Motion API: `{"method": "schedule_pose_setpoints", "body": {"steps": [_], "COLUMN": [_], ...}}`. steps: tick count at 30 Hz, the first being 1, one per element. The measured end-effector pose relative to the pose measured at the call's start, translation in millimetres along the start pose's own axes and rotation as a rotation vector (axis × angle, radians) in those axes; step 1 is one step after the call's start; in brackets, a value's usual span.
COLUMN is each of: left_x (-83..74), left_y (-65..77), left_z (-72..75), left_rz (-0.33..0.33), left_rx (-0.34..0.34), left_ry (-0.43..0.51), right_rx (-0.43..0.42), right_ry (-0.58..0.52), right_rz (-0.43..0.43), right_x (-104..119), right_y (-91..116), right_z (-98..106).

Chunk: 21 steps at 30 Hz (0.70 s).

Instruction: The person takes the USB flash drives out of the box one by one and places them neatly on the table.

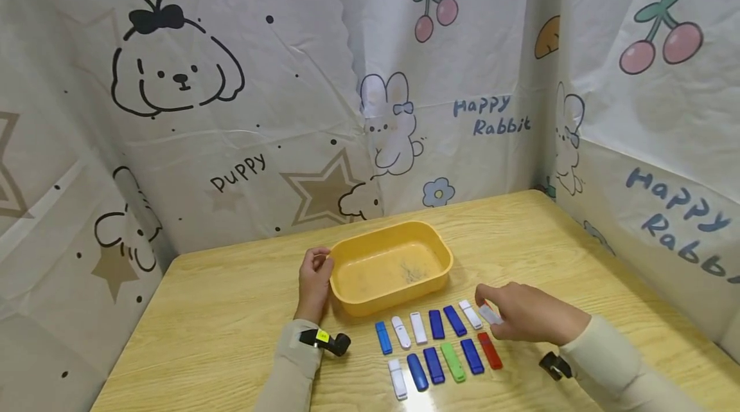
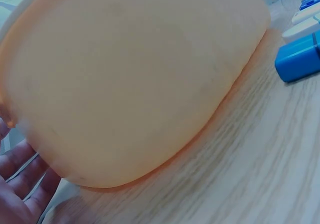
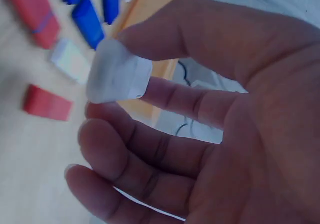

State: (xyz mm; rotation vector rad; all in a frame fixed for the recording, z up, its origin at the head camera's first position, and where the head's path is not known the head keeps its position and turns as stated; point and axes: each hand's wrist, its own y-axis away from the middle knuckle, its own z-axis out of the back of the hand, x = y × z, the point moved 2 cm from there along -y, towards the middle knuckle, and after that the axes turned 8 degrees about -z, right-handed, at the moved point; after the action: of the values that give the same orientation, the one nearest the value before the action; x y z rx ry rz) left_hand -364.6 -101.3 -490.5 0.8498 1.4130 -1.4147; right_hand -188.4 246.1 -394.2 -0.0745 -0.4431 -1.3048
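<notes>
My right hand (image 1: 528, 312) pinches a white USB stick (image 3: 117, 74) between thumb and fingers, just above the right end of two rows of USB sticks. Near its fingertips lie a white stick (image 1: 470, 314) and a red stick (image 1: 489, 351). In the right wrist view, a small red piece (image 3: 47, 103) shows beside the rows. My left hand (image 1: 314, 286) rests at the left end of a yellow plastic tray (image 1: 376, 304). In the left wrist view its fingers (image 2: 37, 184) lie loosely extended against the tray's outer wall; the tray hides part of them.
Several USB sticks lie in two rows in front of the tray, among them a light blue one (image 1: 383, 338), a green one (image 1: 453, 362) and a dark blue one (image 1: 472, 357). The wooden table (image 1: 231, 309) meets a printed curtain (image 1: 289, 78) behind.
</notes>
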Motion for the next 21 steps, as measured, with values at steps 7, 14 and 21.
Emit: {"method": "schedule_pose_setpoints", "body": {"steps": [7,14,21], "left_x": [-2.8,-3.4,-2.7], "left_y": [-2.9,-3.0,2.0], "left_z": [3.7,3.0,-0.7], "left_rz": [0.043,0.052,0.018], "left_rx": [0.018,0.025,-0.006], "left_ry": [0.018,0.020,0.006], "right_rx": [0.018,0.039,0.029], "right_ry": [-0.059,-0.095,-0.102], "right_rz": [-0.027,-0.129,-0.107], "right_x": [-20.4,-28.0,-33.3], "right_y": [9.8,12.7,12.7], "right_z": [-19.4,-34.1,-41.5]}}
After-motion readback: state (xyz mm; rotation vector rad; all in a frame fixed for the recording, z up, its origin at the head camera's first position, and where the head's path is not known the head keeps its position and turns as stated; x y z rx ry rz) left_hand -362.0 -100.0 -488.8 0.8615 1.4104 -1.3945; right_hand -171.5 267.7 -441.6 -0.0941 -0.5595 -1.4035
